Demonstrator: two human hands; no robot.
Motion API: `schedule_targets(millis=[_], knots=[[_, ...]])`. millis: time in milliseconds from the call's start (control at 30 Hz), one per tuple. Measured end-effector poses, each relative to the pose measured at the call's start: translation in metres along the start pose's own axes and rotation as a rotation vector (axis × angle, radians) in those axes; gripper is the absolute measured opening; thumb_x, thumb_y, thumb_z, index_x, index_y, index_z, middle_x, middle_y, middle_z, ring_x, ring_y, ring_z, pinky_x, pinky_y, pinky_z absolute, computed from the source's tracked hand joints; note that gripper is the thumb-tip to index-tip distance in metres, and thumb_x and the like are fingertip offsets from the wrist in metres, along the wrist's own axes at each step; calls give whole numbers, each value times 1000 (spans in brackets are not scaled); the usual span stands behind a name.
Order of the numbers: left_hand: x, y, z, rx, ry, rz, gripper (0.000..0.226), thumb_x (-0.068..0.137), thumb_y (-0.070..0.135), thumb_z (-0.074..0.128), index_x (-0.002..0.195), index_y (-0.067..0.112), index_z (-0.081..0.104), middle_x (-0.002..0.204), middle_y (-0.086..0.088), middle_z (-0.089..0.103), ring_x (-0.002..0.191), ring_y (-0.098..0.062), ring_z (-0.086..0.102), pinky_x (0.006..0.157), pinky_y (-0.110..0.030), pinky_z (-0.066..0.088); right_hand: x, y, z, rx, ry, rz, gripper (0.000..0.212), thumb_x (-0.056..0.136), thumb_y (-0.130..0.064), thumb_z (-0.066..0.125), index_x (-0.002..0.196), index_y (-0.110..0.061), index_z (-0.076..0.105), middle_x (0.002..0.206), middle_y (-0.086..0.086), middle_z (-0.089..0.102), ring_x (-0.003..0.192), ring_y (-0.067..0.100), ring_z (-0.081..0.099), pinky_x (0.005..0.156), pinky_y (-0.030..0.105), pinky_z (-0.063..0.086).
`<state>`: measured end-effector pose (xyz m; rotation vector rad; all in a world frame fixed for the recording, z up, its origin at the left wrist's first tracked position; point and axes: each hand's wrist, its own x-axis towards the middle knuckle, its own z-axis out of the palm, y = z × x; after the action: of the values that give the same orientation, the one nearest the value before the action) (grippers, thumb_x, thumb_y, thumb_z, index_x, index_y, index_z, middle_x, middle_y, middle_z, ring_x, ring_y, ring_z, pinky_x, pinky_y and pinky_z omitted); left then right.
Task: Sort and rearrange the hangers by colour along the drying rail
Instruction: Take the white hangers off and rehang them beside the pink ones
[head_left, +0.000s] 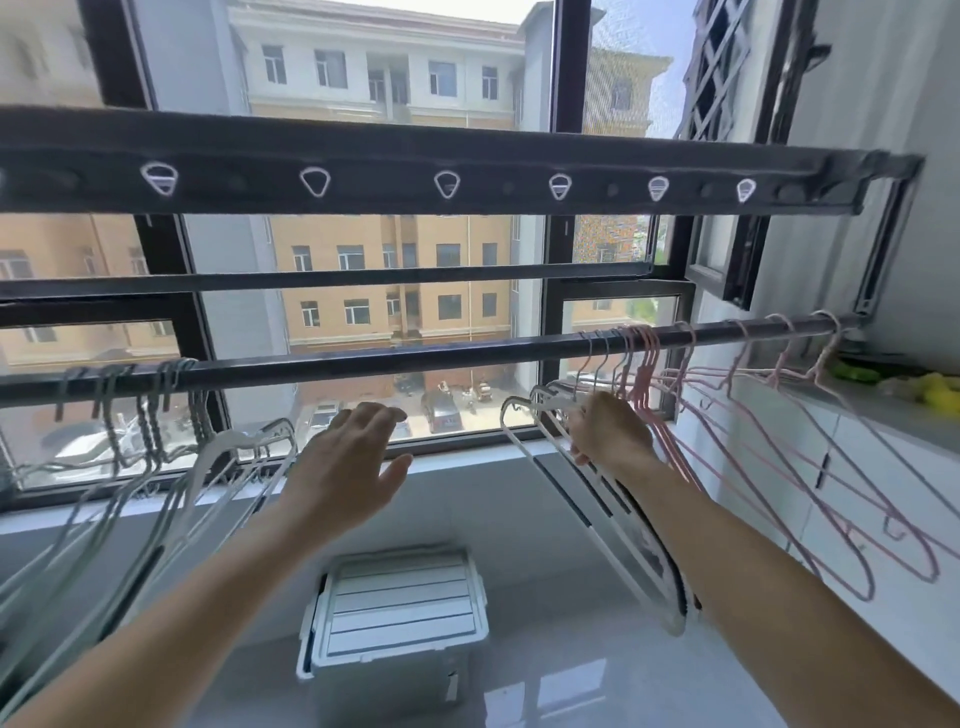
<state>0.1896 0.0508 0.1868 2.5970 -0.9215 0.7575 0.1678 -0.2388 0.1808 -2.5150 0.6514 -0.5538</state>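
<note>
A person's right hand (608, 431) grips a bunch of broad white plastic hangers (613, 525) just below the round dark metal drying rail (415, 356), while the left hand (348, 457) hovers with fingers spread wide, holding nothing. Thin pink wire hangers (810, 499) hook along the rail's right end; grey-green and white hangers (156, 467) cluster at its left. A ribbed-lid plastic storage box (400, 608) sits on the glossy floor below.
</note>
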Motion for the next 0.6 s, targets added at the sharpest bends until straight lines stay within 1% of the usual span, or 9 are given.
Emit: schedule_targets(millis=[100,200,267,300,367,433,500,533,600], knots=[[-3,-4,-2,29,-10,-50,48,86,35,56,129,16,46,132,-4,50,118,-25,47,89,-40,46,7,5,-4,-23,32,21,27,93,-18,46,78,-5,63,57,3,67,47,17,66,63,40,59],[-6,-9,-5,54,-26,-101,48,87,36,55,130,17,45,133,-4,49,119,-25,46,88,-40,46,15,13,-6,-6,35,66,24,91,-21,51,83,-3,63,58,4,68,49,18,67,66,38,58],[-8,-15,-8,79,-40,-145,49,86,37,55,130,17,44,133,-5,49,120,-26,46,89,-41,46,19,19,-7,-52,48,73,24,91,-24,54,85,-2,63,59,4,68,47,16,66,64,37,58],[-9,-20,-9,96,-50,-171,50,86,38,55,130,16,44,132,-6,49,120,-26,45,89,-42,46,19,20,-7,-81,52,66,25,92,-23,54,84,-1,62,62,5,68,50,16,66,64,38,57],[-12,-30,-14,158,-61,-220,51,85,39,56,129,15,45,129,-8,51,118,-28,46,88,-42,47,18,20,-7,-134,51,36,26,93,-23,50,79,-5,60,74,9,67,64,21,66,69,38,56],[-16,-42,-19,244,-71,-280,50,84,38,55,126,13,46,123,-10,52,114,-29,47,86,-41,48,17,16,-6,-186,70,19,30,93,-30,47,81,-6,62,84,12,67,79,27,65,76,37,52],[-21,-53,-23,341,-111,-370,47,84,38,56,121,11,47,115,-11,52,108,-28,49,85,-40,49,7,6,-6,-301,113,23,34,92,-37,49,86,-6,62,95,15,68,87,31,64,75,37,48],[-24,-57,-24,380,-139,-425,45,84,36,57,120,10,47,113,-10,50,107,-27,48,85,-39,48,0,0,-5,-386,151,4,36,91,-39,50,93,-5,62,100,16,66,90,32,63,74,38,46],[-29,-64,-23,443,-202,-501,45,86,29,57,123,9,42,116,-10,46,109,-26,46,87,-37,45,-16,-6,-1,-566,279,-119,47,87,-44,54,111,-4,56,111,18,60,101,34,57,83,42,44]])
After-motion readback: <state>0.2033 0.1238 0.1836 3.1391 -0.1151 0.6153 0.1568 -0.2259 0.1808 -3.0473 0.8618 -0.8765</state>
